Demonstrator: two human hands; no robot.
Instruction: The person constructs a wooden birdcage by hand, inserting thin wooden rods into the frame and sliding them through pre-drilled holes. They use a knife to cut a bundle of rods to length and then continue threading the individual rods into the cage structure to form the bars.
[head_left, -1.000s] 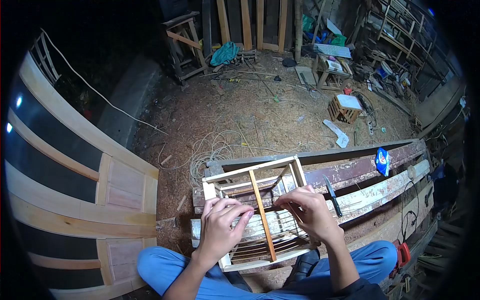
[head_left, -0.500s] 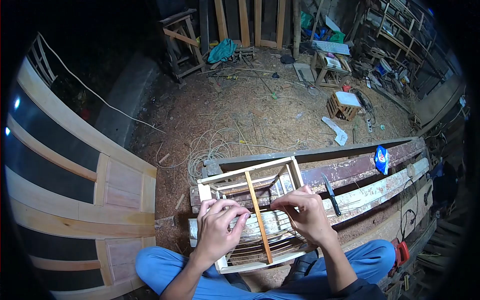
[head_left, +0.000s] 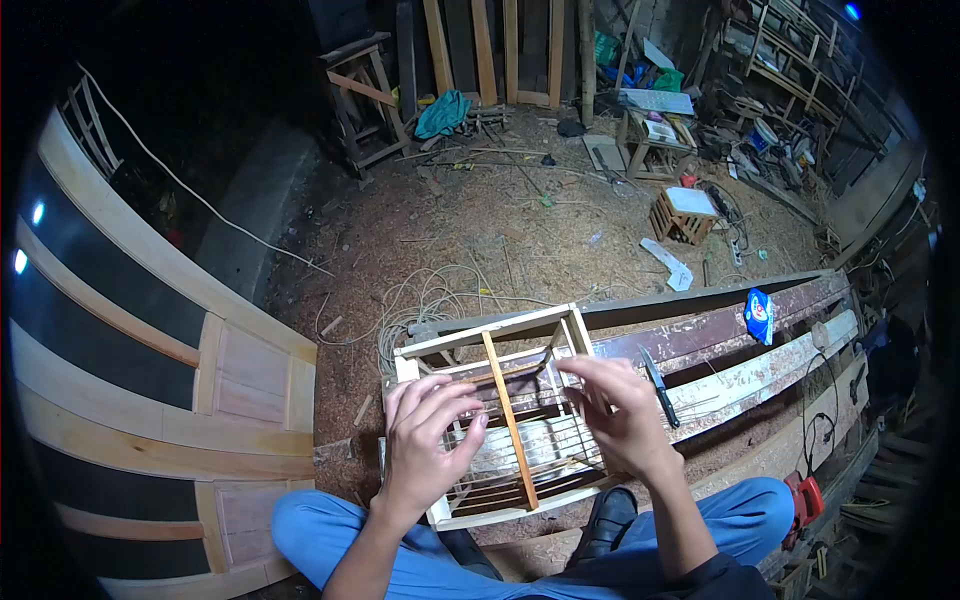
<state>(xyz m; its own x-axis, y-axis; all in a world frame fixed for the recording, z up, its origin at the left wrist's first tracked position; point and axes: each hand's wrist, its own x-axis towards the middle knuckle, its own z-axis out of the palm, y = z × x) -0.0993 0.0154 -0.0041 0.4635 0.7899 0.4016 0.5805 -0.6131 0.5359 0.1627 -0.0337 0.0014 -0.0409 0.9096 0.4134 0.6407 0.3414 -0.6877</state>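
A small open frame of pale wood (head_left: 487,330) rests on the boards in front of me, with thin slats along its lower side. An orange-brown wooden strip (head_left: 509,415) crosses its middle from front to back. Over the left part of the frame is my left hand (head_left: 425,430), its fingers curved, the thumb apart from them and nothing visible between. My right hand (head_left: 625,410) hovers over the frame's right side with fingers bent and spread, holding nothing I can see. To its right lies a knife (head_left: 660,388) with a black handle.
Long worn planks (head_left: 720,395) run to the right, carrying a blue packet (head_left: 759,317). A red tool (head_left: 803,510) lies at the right by my knee. Panelled wooden work (head_left: 250,375) fills the left. Coiled cord (head_left: 430,300) and a slatted crate (head_left: 685,212) are on the littered ground.
Both hands have lifted slightly and opened, the right one moving away from the middle strip. The frame appears a little higher in view, shifted slightly left.
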